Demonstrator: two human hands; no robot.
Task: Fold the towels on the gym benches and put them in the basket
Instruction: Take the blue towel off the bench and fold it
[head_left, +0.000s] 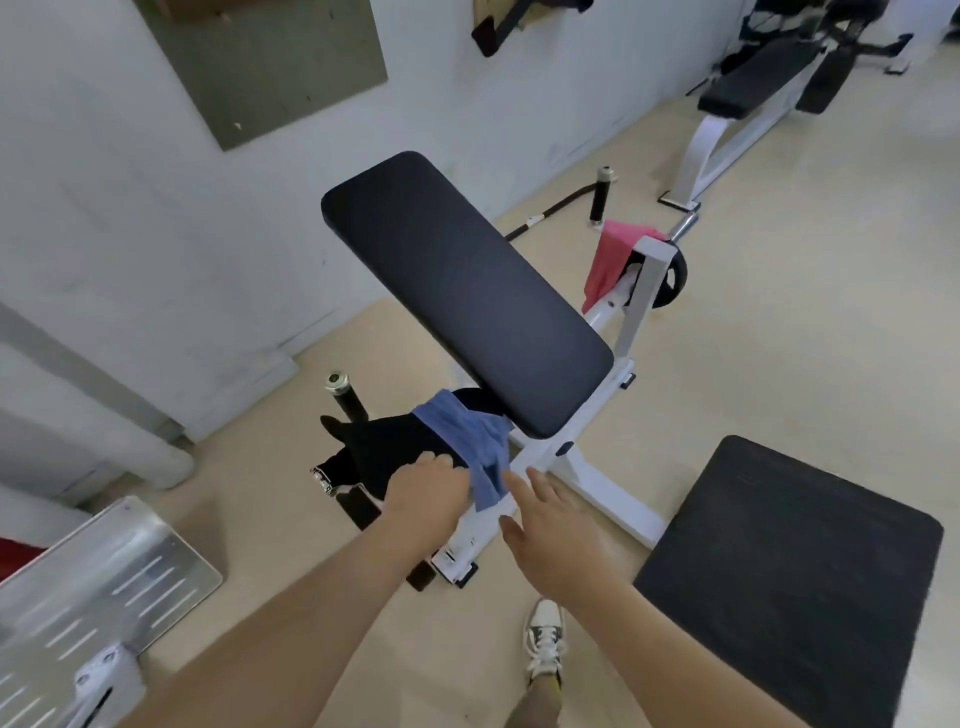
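The blue towel (467, 431) is slung over the white steel frame (608, 493), just under the near end of the long black pad (467, 291). It sits bunched into a loose band. Its long axis slants from the far left down toward the person, and its free end hangs off the rail between the two hands.

The left hand (423, 493) is the nearer one. It rests on a crumpled black cloth (379, 452) right beside the towel, with its fingers bent down against the towel's left edge. From here I cannot tell whether they have actually pinched any fabric. The right hand (556, 535) holds nothing: its fingers are straight and spread, and the forefinger points at the hanging end from just to its right, close but apart.

My guess is the lift turns on that hanging end, which lies up and to the left of the right hand.

The blue towel looks thin and soft, creased in ridges, and limp enough to slide off the smooth painted tube. The pad is firm, rounded at the corners, with a dull leathery skin.

A pink towel (605, 260) hangs folded over the far upright of the same frame, well apart. I see no basket anywhere.
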